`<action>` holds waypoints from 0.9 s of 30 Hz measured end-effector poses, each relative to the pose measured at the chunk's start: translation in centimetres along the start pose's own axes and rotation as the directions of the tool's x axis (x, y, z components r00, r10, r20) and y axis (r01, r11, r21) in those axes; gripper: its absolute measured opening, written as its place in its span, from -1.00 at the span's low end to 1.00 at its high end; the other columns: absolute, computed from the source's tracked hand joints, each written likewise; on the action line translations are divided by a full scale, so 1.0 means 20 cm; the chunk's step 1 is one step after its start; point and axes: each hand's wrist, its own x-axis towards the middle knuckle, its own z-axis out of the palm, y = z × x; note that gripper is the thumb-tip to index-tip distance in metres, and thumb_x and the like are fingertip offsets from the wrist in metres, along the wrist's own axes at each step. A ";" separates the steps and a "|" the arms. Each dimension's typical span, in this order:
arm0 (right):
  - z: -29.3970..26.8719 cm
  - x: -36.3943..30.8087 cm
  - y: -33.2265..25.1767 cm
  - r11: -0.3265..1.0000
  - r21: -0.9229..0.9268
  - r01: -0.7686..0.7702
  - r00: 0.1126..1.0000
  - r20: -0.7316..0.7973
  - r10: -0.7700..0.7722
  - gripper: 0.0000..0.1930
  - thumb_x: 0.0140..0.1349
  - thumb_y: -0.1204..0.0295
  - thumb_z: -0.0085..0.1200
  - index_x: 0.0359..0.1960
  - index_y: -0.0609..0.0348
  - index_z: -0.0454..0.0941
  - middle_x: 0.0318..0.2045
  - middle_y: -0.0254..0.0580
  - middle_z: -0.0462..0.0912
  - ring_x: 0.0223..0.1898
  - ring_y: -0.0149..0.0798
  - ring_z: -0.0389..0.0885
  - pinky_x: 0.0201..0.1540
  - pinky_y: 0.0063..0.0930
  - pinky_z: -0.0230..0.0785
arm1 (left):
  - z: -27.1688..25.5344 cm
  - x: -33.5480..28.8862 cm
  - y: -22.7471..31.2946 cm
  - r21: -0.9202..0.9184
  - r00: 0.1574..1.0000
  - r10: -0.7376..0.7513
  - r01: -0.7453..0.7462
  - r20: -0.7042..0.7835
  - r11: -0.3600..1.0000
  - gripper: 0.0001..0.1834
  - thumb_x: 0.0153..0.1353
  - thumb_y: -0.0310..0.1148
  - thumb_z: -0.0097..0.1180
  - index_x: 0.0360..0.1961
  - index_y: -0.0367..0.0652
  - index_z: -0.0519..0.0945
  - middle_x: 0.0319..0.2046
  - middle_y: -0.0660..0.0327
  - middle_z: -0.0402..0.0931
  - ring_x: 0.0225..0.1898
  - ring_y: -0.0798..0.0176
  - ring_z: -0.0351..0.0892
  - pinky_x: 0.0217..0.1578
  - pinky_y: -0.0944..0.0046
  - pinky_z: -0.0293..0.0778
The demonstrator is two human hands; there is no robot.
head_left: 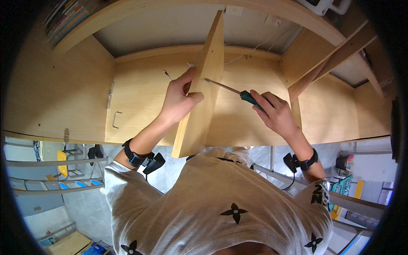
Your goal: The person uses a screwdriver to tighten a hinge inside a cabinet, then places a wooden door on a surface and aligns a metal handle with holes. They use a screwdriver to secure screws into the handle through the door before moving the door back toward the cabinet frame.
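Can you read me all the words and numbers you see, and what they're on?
Right sleeve: dark lettering, which I won't copy out.
Shirt front: black four-petal shapes, not words.
Books: spines too small and blurred to read.
Screwdriver and wooden board: no writing I can read.

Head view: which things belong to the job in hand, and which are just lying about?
In use:
- flat pale wooden board, gripped by the left hand
- green-handled metal screwdriver in the right hand, tip at the board's face

Apparently just around:
- row of thin coloured books, upper left
- yellow-backed metal-legged chair, lower left
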 end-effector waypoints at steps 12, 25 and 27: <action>-0.07 0.06 0.00 0.982 -0.150 0.114 0.989 0.106 -0.098 -0.50 -0.02 0.52 0.16 0.05 0.17 0.45 -0.53 -0.20 0.48 -0.57 -0.29 0.47 -0.49 -0.45 0.40 | 0.01 0.02 0.01 0.121 0.999 -0.038 0.033 0.035 0.992 -0.30 -0.13 -0.66 -0.03 0.18 -0.39 0.26 0.01 0.14 0.42 -0.03 0.41 0.39 -0.05 0.50 0.29; -0.01 0.05 0.05 0.742 0.586 -0.325 0.946 0.201 0.256 -0.64 0.21 0.38 0.07 0.04 0.22 0.46 -0.60 -0.35 0.51 -0.63 -0.54 0.35 -0.59 -0.57 0.26 | 0.03 0.02 0.01 0.159 0.995 -0.026 0.010 0.101 0.987 -0.27 -0.12 -0.69 -0.05 0.21 -0.36 0.22 0.16 0.08 0.28 0.08 0.38 0.31 -0.02 0.50 0.26; -0.11 0.05 0.01 0.097 0.650 -0.754 0.618 0.651 0.441 -0.63 0.20 0.38 0.09 0.04 0.20 0.47 -0.60 -0.40 0.46 -0.66 -0.58 0.29 -0.65 -0.67 0.15 | 0.03 0.04 0.02 0.189 0.991 -0.040 0.016 0.124 0.982 -0.28 -0.12 -0.69 -0.05 0.21 -0.38 0.22 0.19 0.05 0.24 0.11 0.36 0.30 -0.01 0.49 0.27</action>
